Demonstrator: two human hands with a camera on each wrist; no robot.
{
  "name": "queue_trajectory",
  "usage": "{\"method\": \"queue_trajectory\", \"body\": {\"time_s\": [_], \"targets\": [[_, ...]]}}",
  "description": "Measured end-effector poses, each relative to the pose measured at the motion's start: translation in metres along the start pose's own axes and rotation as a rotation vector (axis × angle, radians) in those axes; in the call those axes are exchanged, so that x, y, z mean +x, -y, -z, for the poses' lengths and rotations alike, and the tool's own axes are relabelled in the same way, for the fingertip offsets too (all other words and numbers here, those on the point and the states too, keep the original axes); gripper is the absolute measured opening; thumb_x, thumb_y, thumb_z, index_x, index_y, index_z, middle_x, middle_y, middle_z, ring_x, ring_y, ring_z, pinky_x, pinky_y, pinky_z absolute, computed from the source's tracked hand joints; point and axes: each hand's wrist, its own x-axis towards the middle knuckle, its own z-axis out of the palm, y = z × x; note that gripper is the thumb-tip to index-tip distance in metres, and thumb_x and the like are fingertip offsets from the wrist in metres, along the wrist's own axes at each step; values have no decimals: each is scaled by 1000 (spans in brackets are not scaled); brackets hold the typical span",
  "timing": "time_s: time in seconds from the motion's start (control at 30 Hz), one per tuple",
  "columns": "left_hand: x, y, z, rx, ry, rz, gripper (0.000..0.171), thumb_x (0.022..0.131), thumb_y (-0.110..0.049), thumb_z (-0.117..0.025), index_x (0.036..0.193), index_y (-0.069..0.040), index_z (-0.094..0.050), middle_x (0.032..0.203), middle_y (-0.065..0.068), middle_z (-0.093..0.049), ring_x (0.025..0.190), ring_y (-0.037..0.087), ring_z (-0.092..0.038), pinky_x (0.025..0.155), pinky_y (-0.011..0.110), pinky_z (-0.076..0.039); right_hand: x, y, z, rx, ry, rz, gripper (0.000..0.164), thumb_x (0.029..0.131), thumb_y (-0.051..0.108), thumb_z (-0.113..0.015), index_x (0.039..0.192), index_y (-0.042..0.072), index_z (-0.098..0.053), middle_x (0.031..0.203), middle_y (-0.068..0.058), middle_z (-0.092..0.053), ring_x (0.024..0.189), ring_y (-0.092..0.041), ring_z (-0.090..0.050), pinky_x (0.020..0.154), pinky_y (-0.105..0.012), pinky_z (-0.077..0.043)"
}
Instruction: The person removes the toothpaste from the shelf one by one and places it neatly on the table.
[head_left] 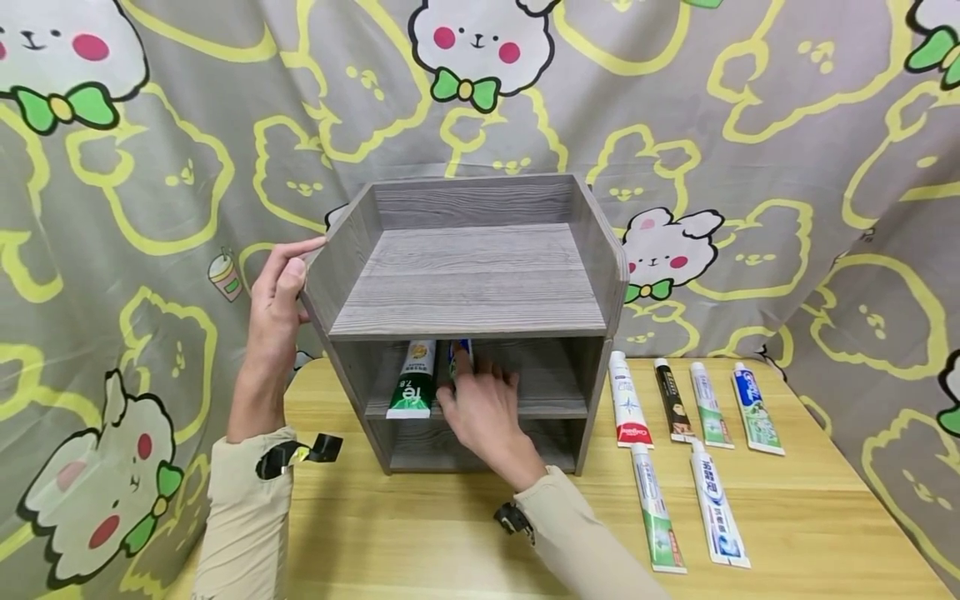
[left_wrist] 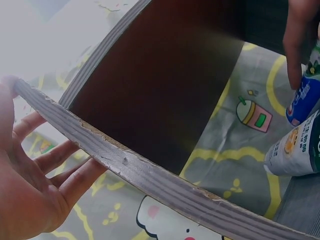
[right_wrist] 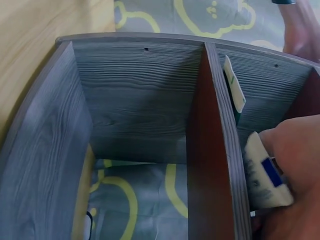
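A grey wood-grain shelf unit (head_left: 468,275) stands on the table. My left hand (head_left: 276,296) touches its left side panel near the upper front, fingers fairly straight; in the left wrist view the fingers (left_wrist: 82,182) pass behind the panel's edge. Inside the middle compartment, my right hand (head_left: 483,412) holds a toothpaste tube (head_left: 454,354) with blue on it. The right wrist view shows that tube's pale flat end (right_wrist: 265,175) beside the curled hand. Left of it lies a green and white toothpaste tube (head_left: 414,383), its flat end toward the front.
To the right of the shelf several toothpaste tubes lie on the wooden table (head_left: 375,533), among them a red-and-white tube (head_left: 628,400), a black tube (head_left: 672,400) and a blue-green tube (head_left: 757,408). A patterned curtain (head_left: 750,108) hangs behind and at both sides.
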Motion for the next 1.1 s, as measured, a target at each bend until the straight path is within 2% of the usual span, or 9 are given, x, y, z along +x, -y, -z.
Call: {"method": "queue_trajectory", "body": {"time_s": [0.13,0.2,0.27,0.4,0.5,0.67,0.8,0.93,1.1], "targets": [[0,-1,1,18,-4,4,39,104,-25,-49,135,-9,-65,106,11,-57,79,18,-60,53,25,-54,-3,-5,7,122,17,-7,53,98,21,-54,150,11,-53,59,3,-48,47,-13,-35,58,-37,-36],[0,-1,1,17,-8,3,39,103,-26,-49,134,-8,-65,105,11,-57,79,18,-60,52,25,-54,-5,-8,11,207,24,-18,51,99,20,-53,149,13,-54,51,7,-42,41,-9,-27,47,-30,-32],[-1,-1,2,16,-11,2,39,103,-26,-49,134,-8,-65,106,12,-56,79,18,-60,52,25,-54,-8,-10,15,295,39,-37,50,99,18,-51,149,14,-54,49,6,-42,38,-7,-25,40,-27,-29],[-1,-2,2,13,-13,7,39,103,-26,-49,134,-8,-65,109,12,-56,81,19,-60,53,26,-55,-14,-12,23,422,42,-70,47,99,16,-53,147,16,-55,75,-3,-67,44,-7,-43,43,-26,-42],[0,-1,2,11,-4,9,39,104,-26,-49,135,-8,-65,112,12,-57,81,18,-61,54,26,-56,-19,-15,29,486,24,-92,45,99,14,-55,143,18,-58,96,-9,-71,55,-10,-55,49,-28,-49],[1,-1,1,11,-6,2,39,103,-26,-49,135,-8,-65,112,12,-59,81,18,-61,54,26,-56,-31,-18,37,611,21,-121,38,103,16,-56,139,25,-60,95,-7,-68,63,-13,-61,50,-29,-53],[1,-2,2,17,-18,16,39,104,-27,-50,135,-10,-65,110,12,-58,81,18,-61,54,26,-55,-40,-18,41,661,19,-128,36,108,18,-46,140,28,-58,93,-7,-65,65,-15,-60,51,-32,-53],[0,-4,2,18,-24,21,38,103,-27,-50,135,-11,-65,111,12,-58,82,19,-61,55,26,-55,-49,-19,44,705,32,-136,42,110,14,-35,143,31,-55,94,-9,-63,66,-17,-58,51,-33,-52],[0,-2,-3,26,-14,20,39,103,-29,-51,135,-12,-65,118,13,-57,85,20,-60,56,26,-56,-60,-25,50,829,75,-124,44,109,8,-41,146,29,-55,113,-9,-64,77,-19,-58,61,-30,-52]]}}
